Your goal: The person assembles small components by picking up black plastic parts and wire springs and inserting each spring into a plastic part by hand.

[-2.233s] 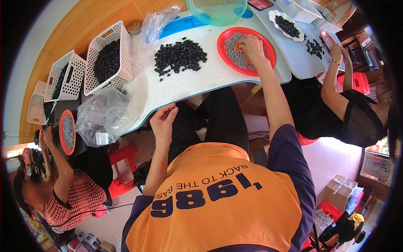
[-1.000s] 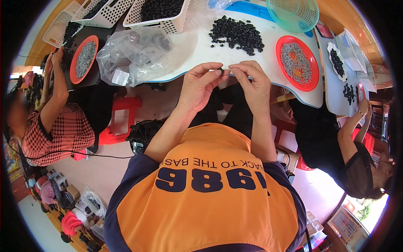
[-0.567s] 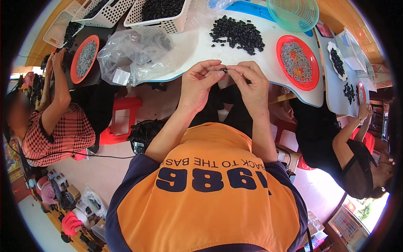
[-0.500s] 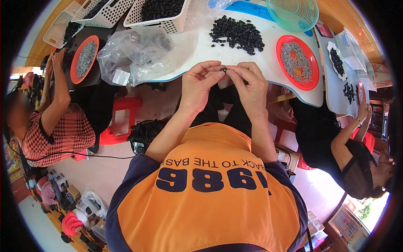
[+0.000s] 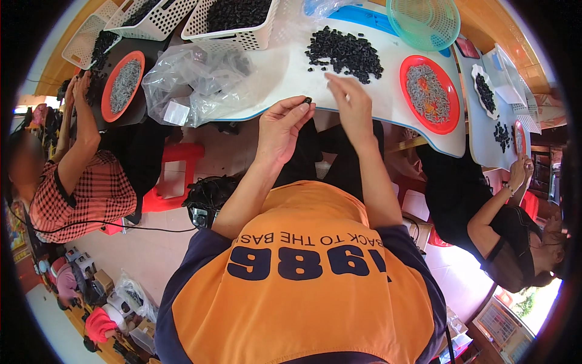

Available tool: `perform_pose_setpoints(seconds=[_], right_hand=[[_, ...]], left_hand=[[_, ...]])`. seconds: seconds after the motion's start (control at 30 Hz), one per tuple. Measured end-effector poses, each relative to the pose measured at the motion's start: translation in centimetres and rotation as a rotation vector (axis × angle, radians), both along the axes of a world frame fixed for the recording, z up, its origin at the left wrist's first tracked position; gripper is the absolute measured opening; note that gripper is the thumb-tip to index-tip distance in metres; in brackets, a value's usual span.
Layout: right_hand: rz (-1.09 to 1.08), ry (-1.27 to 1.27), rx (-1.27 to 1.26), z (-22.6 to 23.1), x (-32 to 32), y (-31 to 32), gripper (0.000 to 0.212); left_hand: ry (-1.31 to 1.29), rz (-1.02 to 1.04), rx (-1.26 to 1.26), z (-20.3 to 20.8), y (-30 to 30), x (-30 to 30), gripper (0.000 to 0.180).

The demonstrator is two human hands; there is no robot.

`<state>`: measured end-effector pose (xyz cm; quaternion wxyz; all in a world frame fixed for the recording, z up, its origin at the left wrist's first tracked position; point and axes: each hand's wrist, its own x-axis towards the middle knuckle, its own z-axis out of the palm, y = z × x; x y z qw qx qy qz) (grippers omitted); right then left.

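Observation:
My left hand pinches a small black plastic part between thumb and fingertips, just off the table's near edge. My right hand is apart from it, over that edge, a little blurred. Its fingers stretch toward a heap of small black plastic parts on the white table. Nothing shows in the right hand. To the right of the heap lies a red plate of small grey pieces with some orange and red ones among them.
A crumpled clear plastic bag lies left on the table, below a white basket of black parts. A green mesh basket stands at the far right. Co-workers sit on both sides; a red stool is at left.
My hands have come apart. The left has shifted slightly left with the black part; the right has let go of it and reached up toward the heap.

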<state>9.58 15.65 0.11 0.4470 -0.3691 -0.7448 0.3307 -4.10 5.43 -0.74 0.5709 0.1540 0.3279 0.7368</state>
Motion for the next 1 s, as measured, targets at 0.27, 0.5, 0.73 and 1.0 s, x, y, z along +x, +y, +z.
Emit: perform_pose_setpoints(seconds=[0.27, 0.5, 0.73, 1.0], right_hand=[[-0.055, -0.594, 0.468, -4.9, -0.9, 7.6, 0.011], [0.032, -0.423, 0.182, -2.5, -1.0, 6.4, 0.011], [0.346, 0.428, -0.579, 1.8, 0.0, -0.7, 0.015], [0.212, 0.363, -0.513, 3.8, -0.5, -4.7, 0.020]], left_hand=[[-0.202, -0.062, 0.029, -0.4, -1.2, -0.8, 0.017], [-0.151, -0.037, 0.011, -0.4, -1.3, -1.1, 0.017], [-0.192, -0.068, 0.035, 0.2, -0.6, -1.5, 0.017], [-0.132, -0.054, 0.020, 0.9, -1.2, -0.8, 0.015]])
